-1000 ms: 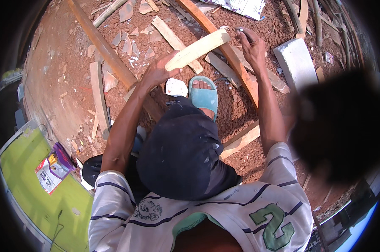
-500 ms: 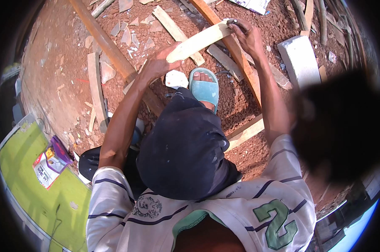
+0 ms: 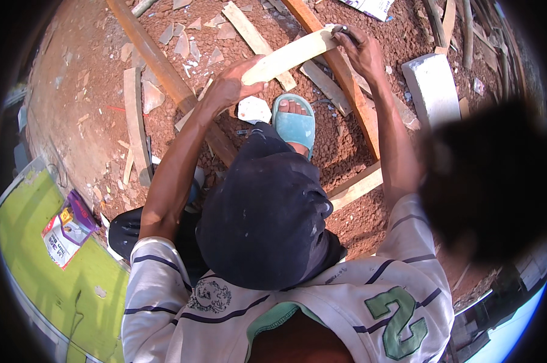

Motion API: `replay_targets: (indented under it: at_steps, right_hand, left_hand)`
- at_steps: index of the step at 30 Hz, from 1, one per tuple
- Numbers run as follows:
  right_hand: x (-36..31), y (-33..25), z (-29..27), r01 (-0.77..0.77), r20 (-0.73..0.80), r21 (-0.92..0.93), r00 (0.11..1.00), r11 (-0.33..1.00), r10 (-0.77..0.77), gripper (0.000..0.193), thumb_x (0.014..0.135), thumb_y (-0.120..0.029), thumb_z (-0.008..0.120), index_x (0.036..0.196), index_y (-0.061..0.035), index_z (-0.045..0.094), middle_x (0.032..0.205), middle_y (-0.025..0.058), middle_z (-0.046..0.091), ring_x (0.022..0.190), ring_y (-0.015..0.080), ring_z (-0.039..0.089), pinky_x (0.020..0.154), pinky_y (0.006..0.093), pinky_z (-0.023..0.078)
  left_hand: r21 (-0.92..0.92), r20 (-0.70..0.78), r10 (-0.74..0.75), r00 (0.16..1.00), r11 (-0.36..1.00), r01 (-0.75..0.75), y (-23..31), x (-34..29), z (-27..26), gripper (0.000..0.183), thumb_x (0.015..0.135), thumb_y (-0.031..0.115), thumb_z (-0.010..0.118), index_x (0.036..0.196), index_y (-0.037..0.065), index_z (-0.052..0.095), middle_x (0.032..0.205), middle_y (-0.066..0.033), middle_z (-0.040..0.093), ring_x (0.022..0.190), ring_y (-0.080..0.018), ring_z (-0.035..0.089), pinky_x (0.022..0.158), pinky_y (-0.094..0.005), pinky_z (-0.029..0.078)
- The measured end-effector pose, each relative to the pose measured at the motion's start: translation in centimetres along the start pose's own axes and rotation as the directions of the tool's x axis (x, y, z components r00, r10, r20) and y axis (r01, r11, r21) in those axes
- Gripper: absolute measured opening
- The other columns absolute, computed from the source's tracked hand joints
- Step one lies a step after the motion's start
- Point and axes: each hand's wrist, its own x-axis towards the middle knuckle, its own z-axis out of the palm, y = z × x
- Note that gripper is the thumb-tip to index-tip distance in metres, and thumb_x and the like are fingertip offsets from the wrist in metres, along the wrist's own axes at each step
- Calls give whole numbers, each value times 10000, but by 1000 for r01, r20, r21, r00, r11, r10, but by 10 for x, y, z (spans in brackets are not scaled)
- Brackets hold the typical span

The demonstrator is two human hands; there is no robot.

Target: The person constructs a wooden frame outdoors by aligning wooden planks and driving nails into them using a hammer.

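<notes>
A short, pale wooden board [image 3: 291, 58] spans the space between my two hands, above the ground and slanting up to the right. My left hand [image 3: 232, 85] is closed round its left end, with the thumb along the lower edge. At the board's far right end is my right hand [image 3: 359, 51], its fingers bent and pinching a small, dark pen-like object [image 3: 340, 29] against the board. What exactly that object is I cannot make out. Below the board, my foot in a light blue sandal [image 3: 294, 124] rests on the soil beside a white lump [image 3: 253, 111].
Long brown beams [image 3: 158, 66] [image 3: 352, 91] lie on the reddish soil to either side. Among them are wood strips [image 3: 137, 121] and broken tile pieces [image 3: 182, 45]. A white block [image 3: 432, 89] stands at right; a green panel [image 3: 49, 266] bears a printed bag [image 3: 69, 233] at lower left.
Both hands and the board stay almost in place, shifted very slightly up and right. The right hand's fingers have moved a little at the board's end.
</notes>
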Motion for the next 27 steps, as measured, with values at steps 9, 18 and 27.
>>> replay_targets:
  at_steps: [9, 18, 27]
  right_hand:
    - [2, 7, -1, 23, 9, -32, 1000, 999, -23, 266, 980, -302, 619, 1133, -115, 731, 1020, 124, 748, 901, 309, 732, 793, 422, 574]
    - [3, 12, -3, 37, 1, -28, 999, 999, -37, 278, 977, -330, 634, 1133, -122, 731, 1026, 122, 749, 914, 299, 729, 803, 423, 569]
    - [2, 21, -3, -67, 31, 37, 997, 997, 66, 269, 986, -319, 637, 1156, -127, 719, 1014, 132, 754, 932, 267, 740, 787, 388, 563]
  left_hand:
    - [24, 2, 21, 1000, 999, -21, 11, 1, -3, 711, 834, 300, 803, 1435, 44, 520, 1346, -212, 603, 1253, -307, 583, 1038, -409, 470]
    - [36, 3, 9, 1000, 999, -9, 9, 3, 3, 722, 837, 339, 791, 1458, 103, 509, 1389, -196, 579, 1297, -335, 551, 1065, -433, 457]
    - [-222, -284, -399, 872, 912, 345, -13, -34, -82, 581, 896, 391, 697, 1415, 176, 550, 1309, -168, 630, 1133, -309, 635, 945, -436, 502]
